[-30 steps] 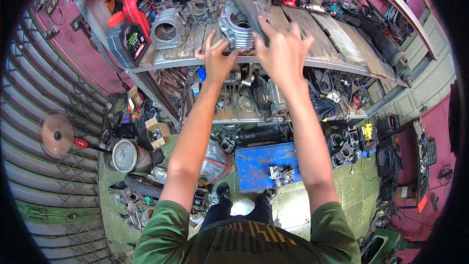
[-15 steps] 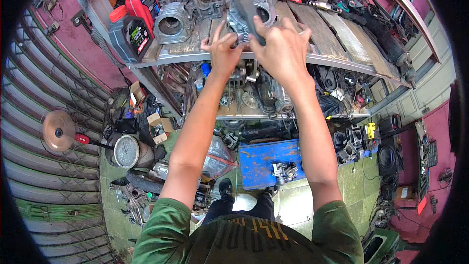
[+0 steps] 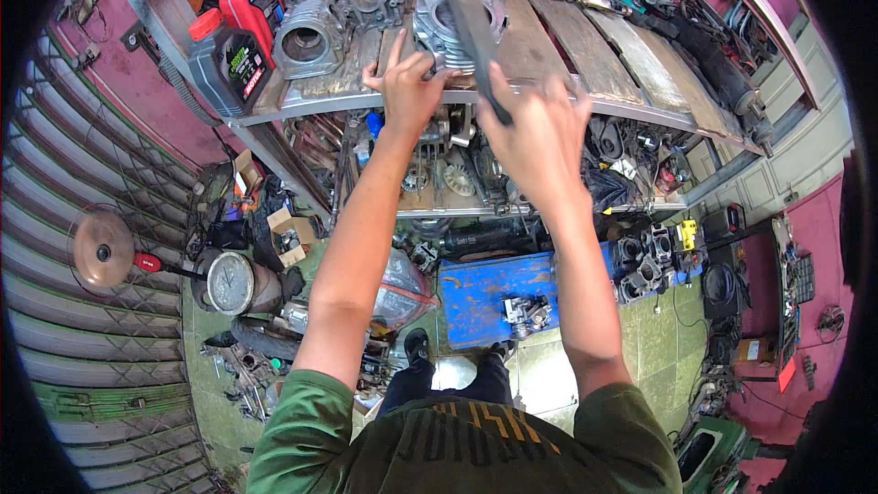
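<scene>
A silver finned engine cylinder block lies on the plank shelf with its round bore facing up. My left hand is at its near left edge. The thumb and curled fingers are against the block, while the index finger points up and the little finger sticks out. My right hand is wrapped round a long, flat, dark grey bar-like tool, which slants across the block's right side. Motion blurs this hand and the tool, so the tool's exact kind cannot be told.
Another cylinder block and two oil bottles stand left on the shelf. Engine parts line its back, and a metal rail edges its front. Below, a blue board bears a carburettor-like part. A fan stands left.
My right hand has moved slightly nearer and to the right, bringing the tool's far end down and to the right. The left hand stays at the block. The whole view has shifted slightly.
</scene>
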Demonstrator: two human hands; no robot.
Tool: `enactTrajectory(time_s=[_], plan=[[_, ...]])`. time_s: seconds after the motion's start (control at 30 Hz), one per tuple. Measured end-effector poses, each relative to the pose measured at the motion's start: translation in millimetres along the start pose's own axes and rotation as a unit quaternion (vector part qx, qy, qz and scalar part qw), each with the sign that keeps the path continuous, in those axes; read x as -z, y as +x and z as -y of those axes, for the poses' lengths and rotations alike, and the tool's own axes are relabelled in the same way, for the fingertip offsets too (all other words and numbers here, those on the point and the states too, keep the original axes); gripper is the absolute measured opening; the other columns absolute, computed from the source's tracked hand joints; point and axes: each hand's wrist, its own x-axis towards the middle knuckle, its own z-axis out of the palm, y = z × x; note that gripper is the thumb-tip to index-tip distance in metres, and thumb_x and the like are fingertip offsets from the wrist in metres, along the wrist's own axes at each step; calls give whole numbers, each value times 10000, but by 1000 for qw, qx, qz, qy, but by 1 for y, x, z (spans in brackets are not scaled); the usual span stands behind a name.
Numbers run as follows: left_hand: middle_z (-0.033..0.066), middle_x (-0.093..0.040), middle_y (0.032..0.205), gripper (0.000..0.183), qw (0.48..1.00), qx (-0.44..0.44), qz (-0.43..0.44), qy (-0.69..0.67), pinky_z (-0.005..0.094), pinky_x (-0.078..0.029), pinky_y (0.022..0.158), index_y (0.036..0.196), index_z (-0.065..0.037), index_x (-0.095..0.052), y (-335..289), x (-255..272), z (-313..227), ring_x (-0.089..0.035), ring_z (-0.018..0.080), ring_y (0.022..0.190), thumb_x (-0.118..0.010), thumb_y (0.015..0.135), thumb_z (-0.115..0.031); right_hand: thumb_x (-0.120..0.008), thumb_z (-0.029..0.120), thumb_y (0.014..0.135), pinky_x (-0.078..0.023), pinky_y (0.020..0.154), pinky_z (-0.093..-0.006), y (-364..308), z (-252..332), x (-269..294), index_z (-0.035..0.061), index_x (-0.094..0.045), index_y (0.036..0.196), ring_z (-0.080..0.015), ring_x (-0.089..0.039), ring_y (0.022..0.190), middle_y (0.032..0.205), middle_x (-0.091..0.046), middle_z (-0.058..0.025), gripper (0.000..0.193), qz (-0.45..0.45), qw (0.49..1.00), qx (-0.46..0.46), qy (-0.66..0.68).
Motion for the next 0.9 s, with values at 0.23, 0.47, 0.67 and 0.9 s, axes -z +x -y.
enactTrajectory(time_s=[0.23, 0.47, 0.67, 0.9], plan=[[5, -698, 833, 267, 999, 11, -7, -39, 598, -203, 1018, 779, -112, -744, 3, -14, -21, -532, 259, 1406, -889, 739, -332, -735, 289, 884, -374, 956, -581, 44, -26, -7, 155, -755, 1232, -324, -652, 925, 781, -726, -131, 374, -58, 998, -22, 6], [4, -697, 831, 200, 1000, 8, -10, -16, 592, -210, 1010, 798, -117, -748, 3, 1, -7, -521, 297, 1411, -872, 751, -267, -736, 312, 889, -357, 995, -622, -19, -9, 1, 154, -760, 1225, -334, -662, 909, 753, -714, -111, 372, -35, 997, -25, 69], [-9, -719, 876, 272, 1000, -14, -13, -20, 611, -214, 988, 820, -134, -743, 1, -10, -10, -534, 370, 1386, -882, 732, -350, -744, 327, 887, -392, 1010, -547, 34, -10, -14, 185, -755, 1268, -316, -684, 895, 807, -705, -126, 407, -7, 998, -59, 16], [-13, -736, 898, 273, 1000, -6, -16, -9, 610, -211, 1000, 843, -129, -761, 2, -5, -8, -546, 362, 1373, -877, 735, -352, -746, 293, 856, -389, 976, -589, 1, 1, 5, 158, -778, 1198, -329, -689, 862, 748, -715, -137, 369, -63, 991, -49, 105]])
